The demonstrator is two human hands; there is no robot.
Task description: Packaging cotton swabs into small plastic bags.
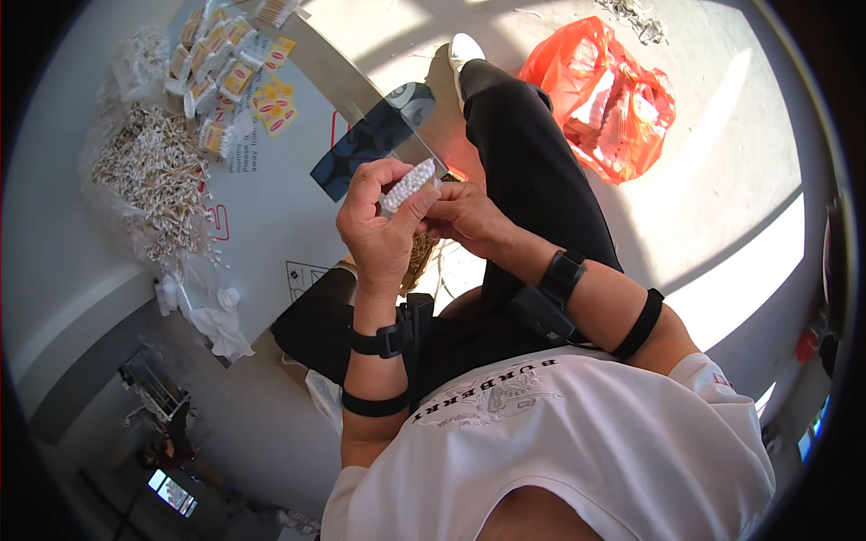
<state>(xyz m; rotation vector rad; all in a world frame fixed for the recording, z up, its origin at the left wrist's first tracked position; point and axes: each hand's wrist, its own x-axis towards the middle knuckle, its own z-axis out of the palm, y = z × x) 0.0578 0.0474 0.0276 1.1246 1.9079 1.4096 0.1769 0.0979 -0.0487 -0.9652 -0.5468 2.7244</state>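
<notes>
A small pack of cotton swabs [410, 185], its white tips facing up in a tight block, is held over the edge of the work surface. My left hand [377, 212] wraps round its left side, with the thumb across the near side. The fingers of my right hand [467, 215] are closed at its right end, partly hidden behind my left thumb. Below my hands, brown sticks [420, 255] show in part, mostly covered.
Loose cotton swabs [153, 176] heap in clear plastic at the left of the white board [289, 207]. Several filled packs [212, 59] and yellow cards [275, 104] lie farther back. A dark patterned sheet [361, 144] is beyond my hands; a red bag [600, 99] rests on the floor.
</notes>
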